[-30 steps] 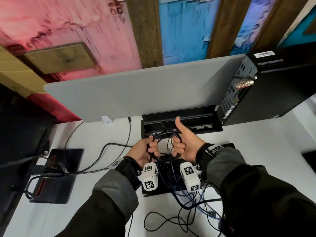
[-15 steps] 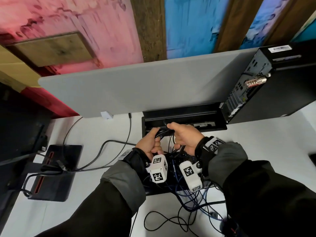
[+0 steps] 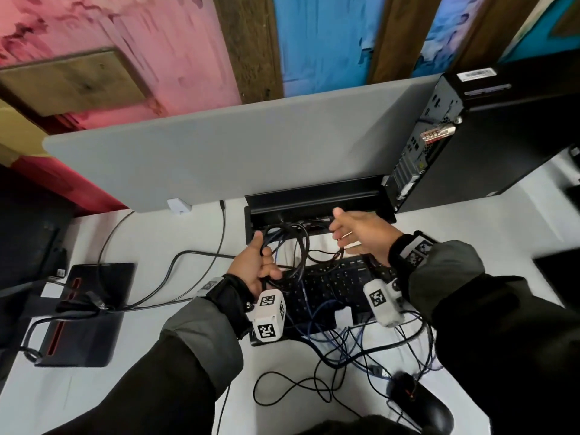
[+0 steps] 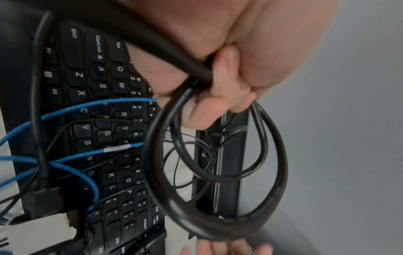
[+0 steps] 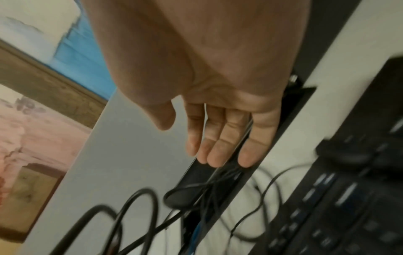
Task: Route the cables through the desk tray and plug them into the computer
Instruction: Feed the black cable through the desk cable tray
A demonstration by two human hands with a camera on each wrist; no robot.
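Note:
My left hand (image 3: 255,263) grips a coil of thick black cable (image 3: 293,243) just in front of the black desk tray (image 3: 317,199); in the left wrist view its fingers (image 4: 218,89) curl round the black loops (image 4: 218,172). My right hand (image 3: 361,233) hovers over the tray's right part with straight fingers (image 5: 218,143), holding nothing. Thin black cables (image 5: 207,189) run into the tray slot (image 5: 218,172). The black computer tower (image 3: 477,133) stands at the right rear, its port side facing the tray.
A black keyboard (image 3: 332,284) lies under my wrists, crossed by blue cables (image 4: 65,112) and black ones. A mouse (image 3: 417,403) sits near right. A grey partition (image 3: 235,146) rises behind the tray. A monitor base (image 3: 88,312) stands at left.
My right hand has let go of the cable coil and moved right, opening over the tray. My left hand keeps the coil and has moved slightly left of it.

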